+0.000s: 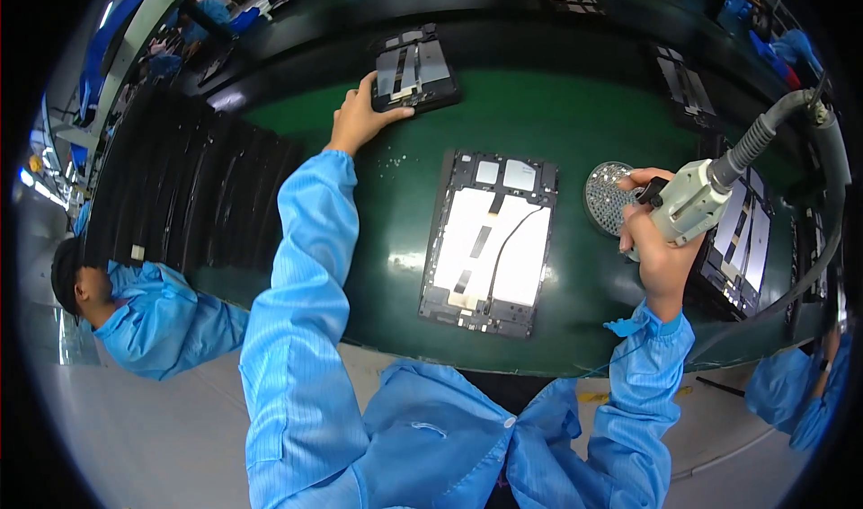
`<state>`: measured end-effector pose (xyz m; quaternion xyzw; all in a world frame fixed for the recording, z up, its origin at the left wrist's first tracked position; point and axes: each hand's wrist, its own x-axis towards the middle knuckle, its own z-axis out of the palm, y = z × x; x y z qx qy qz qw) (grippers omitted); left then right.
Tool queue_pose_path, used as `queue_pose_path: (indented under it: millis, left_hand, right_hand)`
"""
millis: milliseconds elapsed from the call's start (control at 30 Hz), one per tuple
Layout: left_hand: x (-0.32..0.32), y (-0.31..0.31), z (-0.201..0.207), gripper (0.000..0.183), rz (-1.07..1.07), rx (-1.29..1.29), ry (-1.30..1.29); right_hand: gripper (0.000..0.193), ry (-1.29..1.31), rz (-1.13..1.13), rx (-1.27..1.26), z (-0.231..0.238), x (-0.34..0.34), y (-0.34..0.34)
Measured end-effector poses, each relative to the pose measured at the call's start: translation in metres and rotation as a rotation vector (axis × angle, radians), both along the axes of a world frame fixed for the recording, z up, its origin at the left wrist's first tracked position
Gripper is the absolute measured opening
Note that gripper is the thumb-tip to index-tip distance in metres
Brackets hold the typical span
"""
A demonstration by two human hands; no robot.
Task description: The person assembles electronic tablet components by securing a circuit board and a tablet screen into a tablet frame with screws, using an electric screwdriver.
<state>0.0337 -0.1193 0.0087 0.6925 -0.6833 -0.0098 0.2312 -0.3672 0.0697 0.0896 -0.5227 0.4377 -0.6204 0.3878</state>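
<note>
With thumb and fingers, my left hand (358, 118) grips the near left corner of an opened tablet (415, 70) at the far side of the bench. My right hand (661, 256) is closed around the white jointed head (694, 205) of a grey hose arm. That head hides part of my hand. A round perforated disc (606, 200) shows just left of my right fingers; whether it joins the head is hidden. Between my hands lies another opened tablet (503, 239), its silvery inside up, with a black cable across it.
A row of upright black panels (193, 177) stands left. More opened tablets (742, 248) lie at the right, and another (688, 87) farther back. White crumbs (393, 162) dot the green bench (382, 284). The corrugated hose (760, 141) bends overhead right. A co-worker in blue (162, 320) is at left.
</note>
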Motion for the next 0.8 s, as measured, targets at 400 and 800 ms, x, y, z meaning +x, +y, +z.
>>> queue_pose_path:
  millis: [400, 800]
  left_hand:
    - [0.093, -0.013, -0.004, 0.053, -0.360, -0.154, 0.033]
    - [0.040, 0.230, 0.022, 0.019, -0.199, -0.082, 0.000]
  right_hand:
    - [0.035, 0.019, -0.001, -0.036, -0.013, 0.002, -0.006]
    - [0.037, 0.249, 0.001, -0.103, -0.018, -0.007, -0.015]
